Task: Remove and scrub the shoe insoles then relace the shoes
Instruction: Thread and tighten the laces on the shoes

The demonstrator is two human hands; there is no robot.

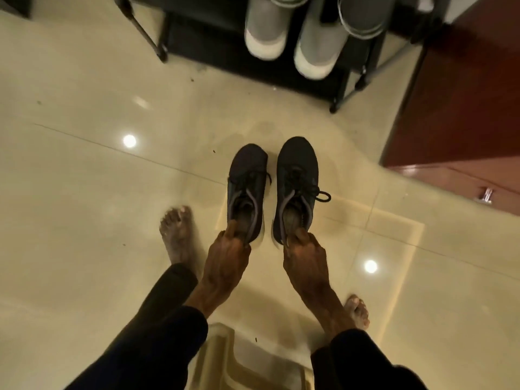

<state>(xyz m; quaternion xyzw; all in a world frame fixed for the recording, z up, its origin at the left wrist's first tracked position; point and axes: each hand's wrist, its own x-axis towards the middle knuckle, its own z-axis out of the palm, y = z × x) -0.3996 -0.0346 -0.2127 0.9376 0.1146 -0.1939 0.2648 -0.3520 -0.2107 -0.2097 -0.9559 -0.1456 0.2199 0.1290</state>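
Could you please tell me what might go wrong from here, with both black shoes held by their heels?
1. The left hand and right hand each pinch only a heel rim, so the left shoe or right shoe could slip and fall near the bare feet.
2. The right shoe's loose lace loop sticks out sideways and might snag.
3. The tiled floor looks glossy; scrubbing water could make it slippery.

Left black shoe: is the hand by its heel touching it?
Touching. The head view shows the left hand gripping the left black shoe, its fingers curled over the heel rim.
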